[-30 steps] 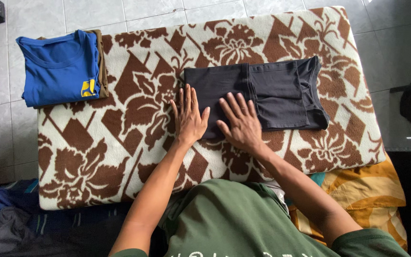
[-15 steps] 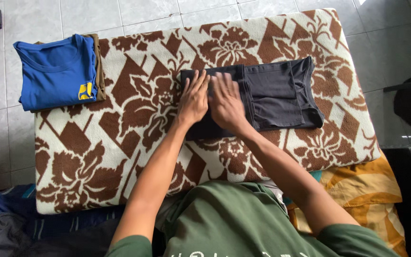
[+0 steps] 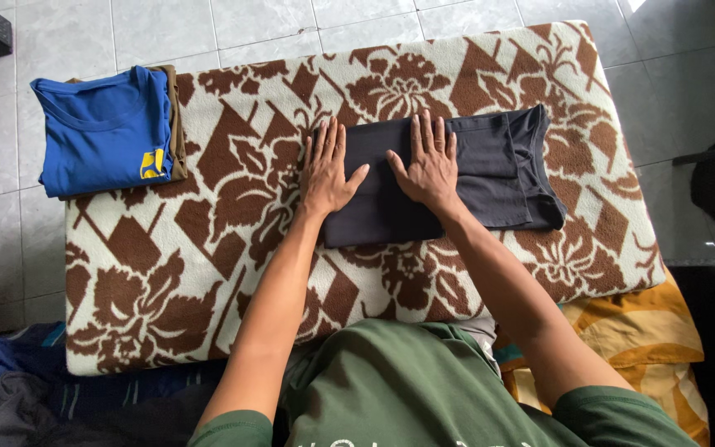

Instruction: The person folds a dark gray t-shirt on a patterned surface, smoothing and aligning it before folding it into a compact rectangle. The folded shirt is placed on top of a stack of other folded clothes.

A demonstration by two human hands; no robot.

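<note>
- both your arms reach straight forward from your green shirt (image 3: 391, 389), forearms bare, wrists nearly level with the surface.
- your left hand (image 3: 327, 172) lies palm down, fingers spread a little and pointing away from you, thumb angled toward the other hand.
- it rests on the left edge of the black shirt (image 3: 490, 170), with the outer fingers over the blanket (image 3: 233, 248) just beside that edge.
- your right hand (image 3: 429, 164) is also flat and palm down, fingers fanned and straight, thumb pointing toward your left hand.
- it presses on the middle of the black shirt, wholly on the fabric.
- neither hand grips anything; both are open wide and flat, and the two thumbs are near each other but apart.
- the black shirt lies folded into a long strip across the middle of the brown and cream flowered blanket, its neck end to your right.
- the blanket covers a low pad on the tiled floor (image 3: 291, 25).
- a folded blue shirt (image 3: 101, 132) sits at the far left corner of the blanket, on top of a brown garment (image 3: 177, 116), well apart from your hands.
- an orange cloth (image 3: 639, 331) shows under the blanket's near right corner.
</note>
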